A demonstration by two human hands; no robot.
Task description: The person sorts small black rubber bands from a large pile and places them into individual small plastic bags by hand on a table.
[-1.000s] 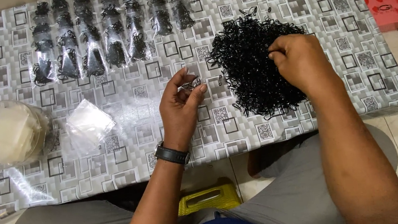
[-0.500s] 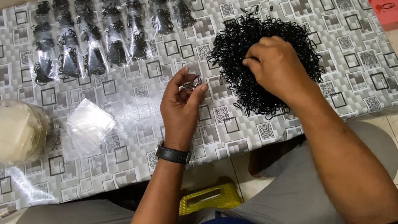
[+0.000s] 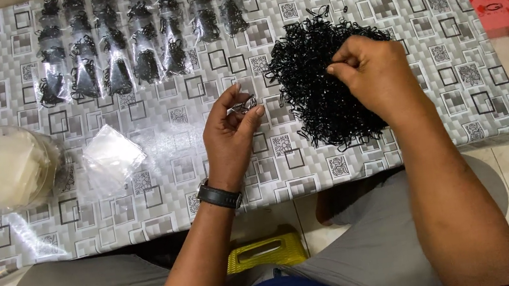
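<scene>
Right hand (image 3: 375, 73) hovers over black band heap (image 3: 325, 82) on patterned surface (image 3: 163, 186), fingertips pinched on few bands at heap's upper edge. Left hand (image 3: 230, 133) half-curled, thumb and fingers pinching small band bunch (image 3: 243, 106) beside heap. Filled clear packets (image 3: 126, 42) in rows beyond; empty bags (image 3: 113, 159) near left. Judgement: pick small amounts, lift clear of tangle, keep bunch gripped firmly.

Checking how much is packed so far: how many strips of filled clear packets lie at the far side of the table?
7 strips, side by side along the table's far edge, left of the loose black pile. Their top ends are cut off by the frame, so more may be hidden.
</scene>
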